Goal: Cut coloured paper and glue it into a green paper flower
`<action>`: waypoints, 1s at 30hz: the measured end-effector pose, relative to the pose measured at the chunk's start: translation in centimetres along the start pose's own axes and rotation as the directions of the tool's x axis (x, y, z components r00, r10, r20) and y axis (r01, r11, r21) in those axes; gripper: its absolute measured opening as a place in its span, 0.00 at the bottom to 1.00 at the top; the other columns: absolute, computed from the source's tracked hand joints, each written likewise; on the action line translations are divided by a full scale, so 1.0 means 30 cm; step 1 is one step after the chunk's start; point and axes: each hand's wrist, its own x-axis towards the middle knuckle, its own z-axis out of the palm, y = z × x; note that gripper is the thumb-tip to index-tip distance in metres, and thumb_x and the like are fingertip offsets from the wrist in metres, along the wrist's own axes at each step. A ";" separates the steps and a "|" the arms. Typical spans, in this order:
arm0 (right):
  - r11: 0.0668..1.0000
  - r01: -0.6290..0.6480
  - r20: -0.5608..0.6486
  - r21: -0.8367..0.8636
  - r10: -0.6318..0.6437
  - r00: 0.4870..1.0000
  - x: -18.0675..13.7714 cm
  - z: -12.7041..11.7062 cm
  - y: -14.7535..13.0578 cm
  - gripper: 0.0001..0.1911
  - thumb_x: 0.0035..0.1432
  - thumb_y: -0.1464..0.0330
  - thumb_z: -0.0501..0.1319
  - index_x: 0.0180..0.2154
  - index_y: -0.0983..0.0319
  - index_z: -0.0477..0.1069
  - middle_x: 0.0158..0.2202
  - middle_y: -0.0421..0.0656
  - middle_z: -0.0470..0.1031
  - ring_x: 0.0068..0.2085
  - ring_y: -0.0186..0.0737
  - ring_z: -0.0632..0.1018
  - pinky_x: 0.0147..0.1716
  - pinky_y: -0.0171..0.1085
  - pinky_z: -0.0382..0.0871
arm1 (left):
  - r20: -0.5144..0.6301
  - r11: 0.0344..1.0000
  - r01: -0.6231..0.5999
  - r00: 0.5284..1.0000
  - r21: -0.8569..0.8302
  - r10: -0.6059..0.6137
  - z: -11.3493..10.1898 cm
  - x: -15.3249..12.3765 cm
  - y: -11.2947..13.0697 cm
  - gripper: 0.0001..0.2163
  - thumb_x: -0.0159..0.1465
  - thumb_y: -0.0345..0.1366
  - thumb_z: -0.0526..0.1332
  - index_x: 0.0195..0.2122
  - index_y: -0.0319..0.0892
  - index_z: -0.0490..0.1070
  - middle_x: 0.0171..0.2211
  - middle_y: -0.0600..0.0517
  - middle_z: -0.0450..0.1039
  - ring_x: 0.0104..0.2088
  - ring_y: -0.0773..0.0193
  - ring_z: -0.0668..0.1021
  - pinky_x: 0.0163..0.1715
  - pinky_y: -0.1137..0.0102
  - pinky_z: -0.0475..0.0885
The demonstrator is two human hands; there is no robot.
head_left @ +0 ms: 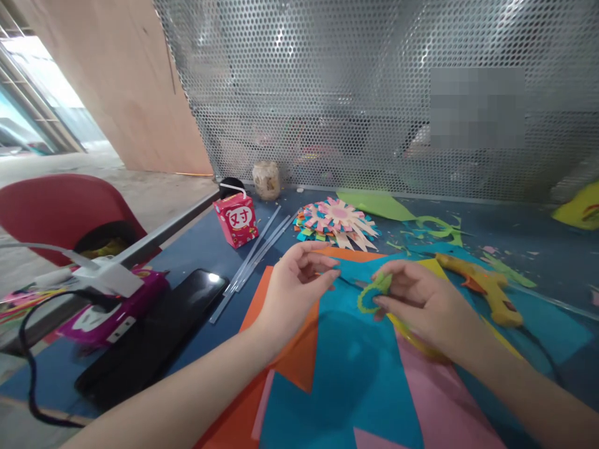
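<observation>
My right hand [416, 296] pinches a light green fringed strip of paper [367, 299], curled into a small loop, between thumb and fingers. Facing it, my left hand [299, 277] hovers with half-curled fingers; the thumb tip is near the fingertips and nothing shows between them. Both hands are above a blue sheet [346, 355] that overlaps orange sheets [299, 355] and a pink sheet [440, 399]. A curved yellow handle [421, 346] shows partly under my right hand. Behind the hands lies a pile of fringed paper rosettes [337, 218] in pink, cream and blue.
A yellow glue gun [491, 290] lies at right, its cord trailing off. Clear glue sticks [255, 252] and a red drink carton [236, 219] stand left of the sheets. A black phone [154, 337] lies near a purple power strip [116, 312]. Metal mesh [327, 93] rises behind the table.
</observation>
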 end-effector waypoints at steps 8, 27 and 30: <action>0.993 0.067 -0.006 0.099 -0.066 0.998 -0.013 -0.011 0.026 0.10 0.49 0.71 0.67 0.32 0.56 0.67 0.30 0.35 0.73 0.33 0.33 0.78 0.32 0.29 0.74 | 0.004 0.996 0.015 1.000 -0.086 -0.015 0.013 -0.027 0.023 0.13 0.52 0.25 0.65 0.37 0.40 0.68 0.26 0.58 0.73 0.25 0.73 0.75 0.26 0.77 0.73; 0.999 0.033 -0.002 0.014 -0.033 0.999 -0.033 0.003 0.012 0.10 0.47 0.70 0.67 0.32 0.56 0.69 0.31 0.37 0.73 0.33 0.34 0.78 0.34 0.30 0.75 | 0.028 0.999 0.016 0.999 -0.049 -0.014 0.033 -0.057 0.034 0.10 0.51 0.23 0.63 0.31 0.41 0.66 0.26 0.55 0.72 0.29 0.69 0.76 0.26 0.76 0.71; 0.999 0.034 -0.003 0.001 -0.034 0.999 -0.035 0.004 0.015 0.09 0.48 0.69 0.66 0.32 0.56 0.69 0.30 0.36 0.72 0.32 0.33 0.77 0.33 0.30 0.74 | 0.036 1.000 0.009 0.999 -0.021 -0.008 0.033 -0.060 0.033 0.10 0.51 0.23 0.64 0.32 0.41 0.66 0.26 0.55 0.72 0.29 0.70 0.75 0.27 0.76 0.71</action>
